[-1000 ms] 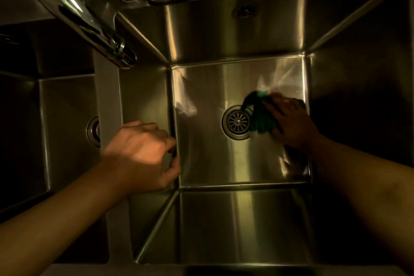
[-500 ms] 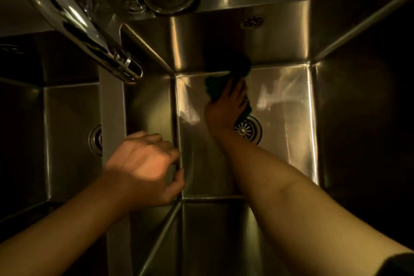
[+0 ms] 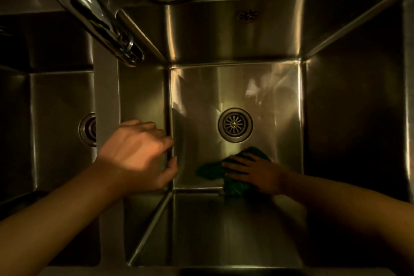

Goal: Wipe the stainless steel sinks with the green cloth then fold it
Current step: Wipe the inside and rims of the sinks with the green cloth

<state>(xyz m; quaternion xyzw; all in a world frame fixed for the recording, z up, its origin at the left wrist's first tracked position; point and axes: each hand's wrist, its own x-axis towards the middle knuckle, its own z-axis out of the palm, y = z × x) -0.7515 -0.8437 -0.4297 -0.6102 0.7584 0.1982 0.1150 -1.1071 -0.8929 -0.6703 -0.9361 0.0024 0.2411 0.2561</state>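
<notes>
1. Cloth position: we find the crumpled green cloth (image 3: pixel 210 171) on the floor of the right-hand stainless steel sink basin (image 3: pixel 235 87), at the near edge, where the floor meets the near wall.
2. The right hand (image 3: pixel 253 172) lies palm down on the green cloth. Its fingers are straight and spread, pressing the fabric against the steel. Cloth shows on the left of the hand, beyond it and nearer than it.
3. The round slotted metal drain strainer (image 3: pixel 235 125) sits mid-floor, beyond the cloth and apart from it.
4. The left hand (image 3: pixel 136 157) is over the flat steel divider strip (image 3: pixel 105 96) between the basins. Its fingers are loosely curled, its thumb is out, and we see nothing in it. We cannot tell whether it touches the steel.
5. The left-hand stainless steel sink basin (image 3: pixel 56 119) is dim, and the divider partly hides its drain.
6. The shiny chrome tap spout (image 3: pixel 96 15) reaches in from the far left and ends above the divider.
</notes>
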